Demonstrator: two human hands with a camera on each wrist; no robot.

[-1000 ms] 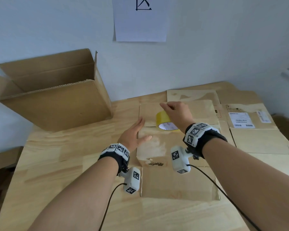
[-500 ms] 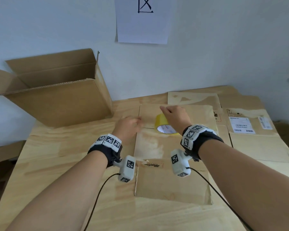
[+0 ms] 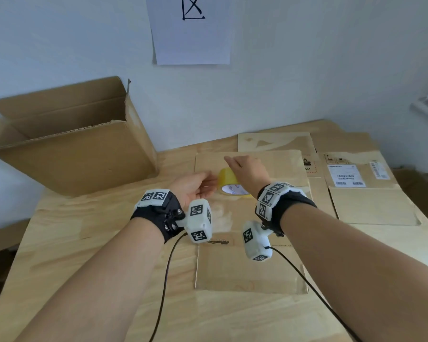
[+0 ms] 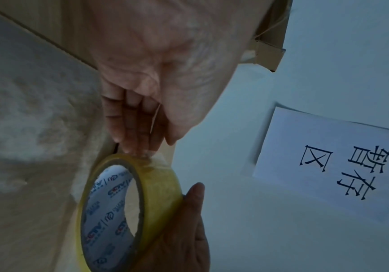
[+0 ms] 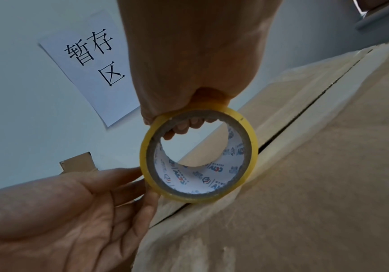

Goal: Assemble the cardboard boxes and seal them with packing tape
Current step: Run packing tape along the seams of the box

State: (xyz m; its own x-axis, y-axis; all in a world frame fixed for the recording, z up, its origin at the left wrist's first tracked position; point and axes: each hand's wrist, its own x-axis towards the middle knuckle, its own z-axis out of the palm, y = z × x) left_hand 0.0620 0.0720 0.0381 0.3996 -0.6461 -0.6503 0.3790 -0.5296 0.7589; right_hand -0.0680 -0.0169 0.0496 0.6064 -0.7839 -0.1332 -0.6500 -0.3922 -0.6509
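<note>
Yellow tape roll (image 3: 229,178) between both hands (left (image 3: 195,188), right (image 3: 247,172)).

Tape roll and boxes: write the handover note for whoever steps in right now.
Right hand: grips the roll from above, fingers through its core, just over the flat box.
Left hand: open, fingertips touching the roll's outer face, apparently feeling for the tape end.
Things: open box stands at the table's left rear, flaps up; more flat boxes lie to the right.
Done: one box erected; whether its bottom is taped cannot be seen.
Left: free the tape end, fold up the flat ones, tape every seam.
</note>
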